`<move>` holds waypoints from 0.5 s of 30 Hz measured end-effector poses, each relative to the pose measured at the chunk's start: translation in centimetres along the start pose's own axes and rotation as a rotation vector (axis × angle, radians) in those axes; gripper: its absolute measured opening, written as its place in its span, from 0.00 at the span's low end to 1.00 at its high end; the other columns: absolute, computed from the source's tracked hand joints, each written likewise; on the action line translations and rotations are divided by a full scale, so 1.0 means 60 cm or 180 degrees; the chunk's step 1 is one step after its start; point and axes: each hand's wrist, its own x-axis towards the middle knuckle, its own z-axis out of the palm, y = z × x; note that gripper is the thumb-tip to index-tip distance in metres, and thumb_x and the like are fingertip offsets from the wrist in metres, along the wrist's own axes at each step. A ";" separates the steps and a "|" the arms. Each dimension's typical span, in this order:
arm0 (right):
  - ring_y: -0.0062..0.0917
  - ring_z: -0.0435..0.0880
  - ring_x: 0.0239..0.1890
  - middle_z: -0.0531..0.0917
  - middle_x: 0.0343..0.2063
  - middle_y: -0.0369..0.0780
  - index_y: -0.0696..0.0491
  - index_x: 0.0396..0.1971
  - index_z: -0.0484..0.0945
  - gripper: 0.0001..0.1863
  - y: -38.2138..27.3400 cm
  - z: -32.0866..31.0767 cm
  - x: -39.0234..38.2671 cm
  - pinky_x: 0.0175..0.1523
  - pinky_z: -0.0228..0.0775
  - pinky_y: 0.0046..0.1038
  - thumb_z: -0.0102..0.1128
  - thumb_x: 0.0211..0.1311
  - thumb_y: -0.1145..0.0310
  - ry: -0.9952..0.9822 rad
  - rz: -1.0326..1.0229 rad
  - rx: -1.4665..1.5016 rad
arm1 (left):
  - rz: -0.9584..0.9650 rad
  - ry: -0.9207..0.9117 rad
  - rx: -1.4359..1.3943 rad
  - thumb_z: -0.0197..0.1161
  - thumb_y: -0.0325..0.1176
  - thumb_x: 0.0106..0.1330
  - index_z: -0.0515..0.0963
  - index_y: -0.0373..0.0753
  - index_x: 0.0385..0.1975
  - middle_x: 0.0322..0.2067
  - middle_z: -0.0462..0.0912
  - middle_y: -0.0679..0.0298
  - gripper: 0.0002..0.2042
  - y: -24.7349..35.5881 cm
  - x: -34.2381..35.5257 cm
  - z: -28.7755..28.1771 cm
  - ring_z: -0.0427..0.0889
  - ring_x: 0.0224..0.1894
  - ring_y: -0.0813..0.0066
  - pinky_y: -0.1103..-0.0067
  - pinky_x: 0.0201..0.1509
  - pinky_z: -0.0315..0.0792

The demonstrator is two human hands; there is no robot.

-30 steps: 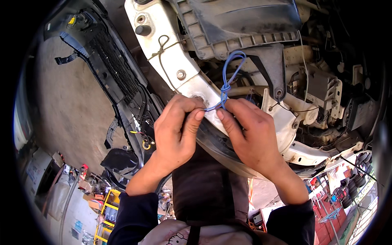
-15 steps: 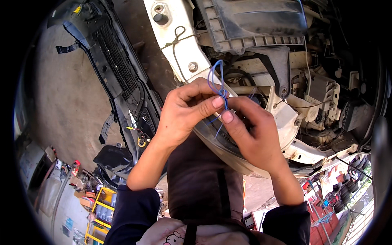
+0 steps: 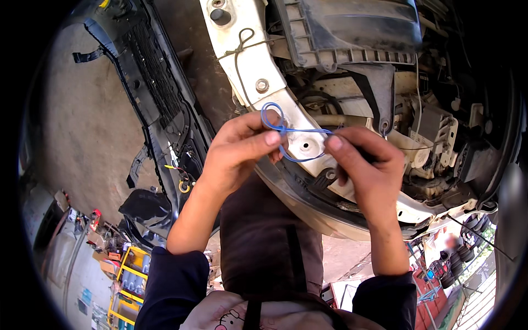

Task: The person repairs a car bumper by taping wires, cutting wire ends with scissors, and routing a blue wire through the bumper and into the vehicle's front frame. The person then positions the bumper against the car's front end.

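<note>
A thin blue wire (image 3: 306,131) is stretched between my two hands, above the white metal front panel of a vehicle. My left hand (image 3: 237,144) pinches it between thumb and forefinger, and a small round loop rises beyond those fingertips. On the other side my right hand (image 3: 367,165) pinches the end of a longer, flatter loop. Two strands run side by side from hand to hand, the lower one sagging. Under the wire lies the white panel (image 3: 275,103) with its bolt and holes. The fingertips hide the wire's ends.
A black plastic air filter box (image 3: 357,30) sits in the engine bay at the upper right. On the ground to the left lies a long black bumper (image 3: 159,88) with loose wires. A dark cord (image 3: 238,60) is tied round the panel. Yellow shelving (image 3: 132,275) stands at lower left.
My right hand has moved right, away from the left, drawing the blue wire out into a wide loop between them. The upright loop above my left fingers has become smaller and rounder.
</note>
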 end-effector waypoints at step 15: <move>0.18 0.74 0.26 0.79 0.22 0.37 0.63 0.26 0.81 0.05 -0.014 -0.089 -0.072 0.33 0.61 0.20 0.67 0.56 0.77 0.0481 -0.0715 -0.0561 | -0.0188 -0.0859 -0.1288 0.49 0.39 0.62 0.63 0.41 0.20 0.22 0.63 0.68 0.12 -0.012 0.010 0.015 0.55 0.18 0.83 0.80 0.27 0.52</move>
